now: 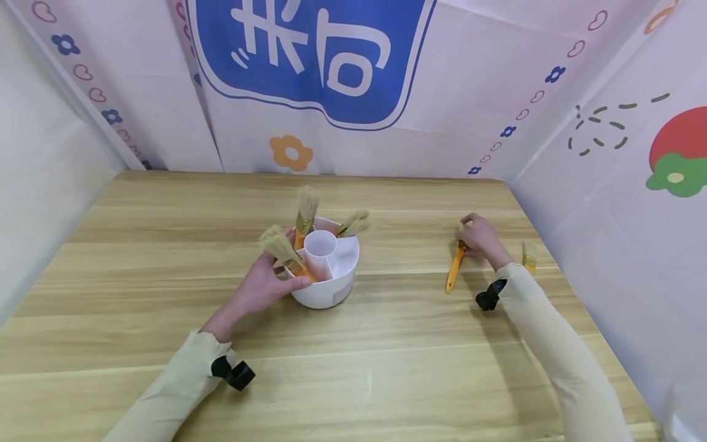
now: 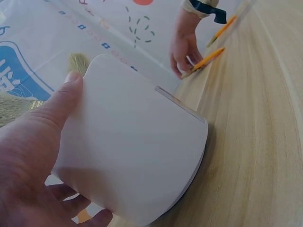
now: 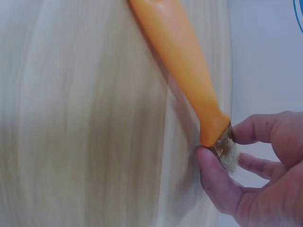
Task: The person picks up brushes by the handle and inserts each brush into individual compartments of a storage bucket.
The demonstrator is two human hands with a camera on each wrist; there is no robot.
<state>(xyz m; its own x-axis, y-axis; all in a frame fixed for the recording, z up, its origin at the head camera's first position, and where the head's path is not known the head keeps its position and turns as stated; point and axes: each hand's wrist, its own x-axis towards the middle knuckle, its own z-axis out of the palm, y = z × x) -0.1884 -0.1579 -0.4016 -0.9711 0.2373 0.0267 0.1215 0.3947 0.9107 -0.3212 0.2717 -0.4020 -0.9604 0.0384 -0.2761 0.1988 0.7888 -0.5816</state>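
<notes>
On the left, my left hand point(image 1: 264, 285) grips a white round divided caddy point(image 1: 317, 298) by its side. Its thumb lies at the rim and the fingers reach around the wall, as the left wrist view also shows. Several bristle brushes stand bristles up in the caddy, among them a wide brush point(image 1: 280, 245) near that thumb and another brush point(image 1: 306, 212) behind it. My right hand point(image 1: 482, 238) pinches an orange-handled paintbrush point(image 3: 182, 61) at its metal band, thumb on one side and fingers on the other. The handle points toward the front of the table.
Another paintbrush point(image 1: 529, 255) lies right of my right forearm, near the table's right edge. The wooden table point(image 1: 386, 368) is bounded by a printed white cloth point(image 1: 442, 123) at the back and white side panels.
</notes>
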